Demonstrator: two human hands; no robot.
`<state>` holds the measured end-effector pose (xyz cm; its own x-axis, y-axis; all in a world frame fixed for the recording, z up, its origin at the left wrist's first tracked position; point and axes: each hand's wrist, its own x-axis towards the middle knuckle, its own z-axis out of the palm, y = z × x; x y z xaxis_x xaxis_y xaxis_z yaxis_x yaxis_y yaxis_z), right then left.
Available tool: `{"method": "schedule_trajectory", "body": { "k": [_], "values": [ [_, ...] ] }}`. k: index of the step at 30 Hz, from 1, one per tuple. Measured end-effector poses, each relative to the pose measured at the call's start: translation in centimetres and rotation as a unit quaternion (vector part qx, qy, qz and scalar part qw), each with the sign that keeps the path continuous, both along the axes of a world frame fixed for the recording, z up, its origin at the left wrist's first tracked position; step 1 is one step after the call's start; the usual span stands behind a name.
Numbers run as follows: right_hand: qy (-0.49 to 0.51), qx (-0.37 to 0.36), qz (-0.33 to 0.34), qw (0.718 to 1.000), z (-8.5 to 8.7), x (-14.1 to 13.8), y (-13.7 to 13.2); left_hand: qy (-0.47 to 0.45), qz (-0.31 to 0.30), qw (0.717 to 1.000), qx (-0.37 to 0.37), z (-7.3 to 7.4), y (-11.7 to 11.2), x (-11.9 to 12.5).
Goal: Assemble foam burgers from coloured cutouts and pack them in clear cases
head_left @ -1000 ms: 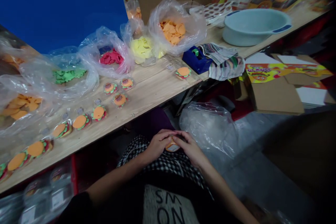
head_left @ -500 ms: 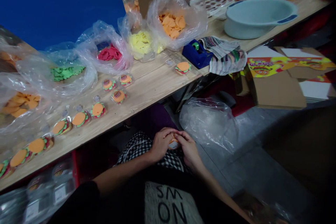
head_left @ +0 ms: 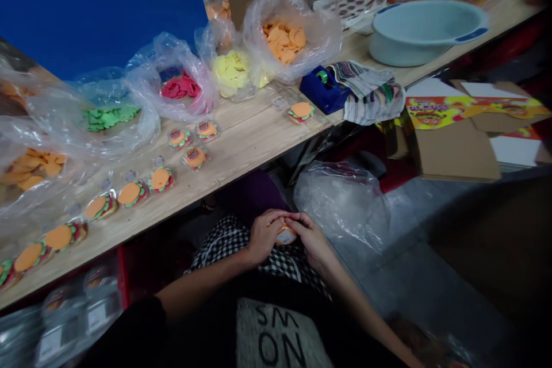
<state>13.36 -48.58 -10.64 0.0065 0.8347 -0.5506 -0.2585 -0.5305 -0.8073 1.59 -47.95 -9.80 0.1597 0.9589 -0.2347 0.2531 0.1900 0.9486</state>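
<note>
I hold a small orange piece [head_left: 286, 234] in a shared grip, left hand [head_left: 264, 236] and right hand [head_left: 310, 234] curled around it, above checked cloth [head_left: 276, 264]. Beyond and left of the grip on the table [head_left: 241, 146], three labelled burgers [head_left: 195, 156] look finished; several plain-topped burgers [head_left: 131, 192], I judge, remain.

From one head-worn camera we look forward and down, near our own left hand [head_left: 263, 237] and right hand [head_left: 311, 240] at lower centre, the wood-grained workbench [head_left: 254, 137] slanting beyond.
</note>
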Motion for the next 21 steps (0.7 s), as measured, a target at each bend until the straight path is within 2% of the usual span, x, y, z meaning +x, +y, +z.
{"method": "schedule_trajectory", "body": {
  "k": [3,7,9,11,14,16,19,20,21],
  "values": [
    [-0.011,0.024,0.047,0.999,-0.2,0.7,0.4,-0.033,0.000,0.999,-0.014,0.1,0.2,-0.4],
    [0.001,0.097,0.140,0.985,0.0,1.3,0.6,-0.108,0.005,0.991,-0.082,0.4,0.9,-1.1],
    [-0.016,0.128,0.167,0.977,0.7,1.4,0.9,-0.132,0.026,0.985,-0.106,0.9,1.2,-1.2],
    [-0.049,0.148,0.166,0.974,1.7,1.3,1.3,-0.145,0.029,0.983,-0.109,1.8,1.3,-1.4],
    [-0.069,0.165,0.173,0.969,3.3,1.0,1.9,-0.162,-0.012,0.980,-0.114,3.3,1.1,-2.3],
    [-0.058,0.178,0.192,0.963,4.0,0.8,2.1,-0.164,-0.016,0.979,-0.120,4.1,0.9,-3.8],
    [-0.113,0.223,0.208,0.946,4.1,0.4,2.0,-0.152,0.058,0.979,-0.120,4.9,0.6,-7.0],
    [-0.128,0.235,0.245,0.932,3.9,0.2,1.8,-0.154,0.089,0.977,-0.119,5.1,0.5,-8.2],
    [-0.129,0.244,0.311,0.909,3.5,0.0,1.6,-0.159,0.119,0.973,-0.118,5.3,0.4,-9.4]
  ]
}}
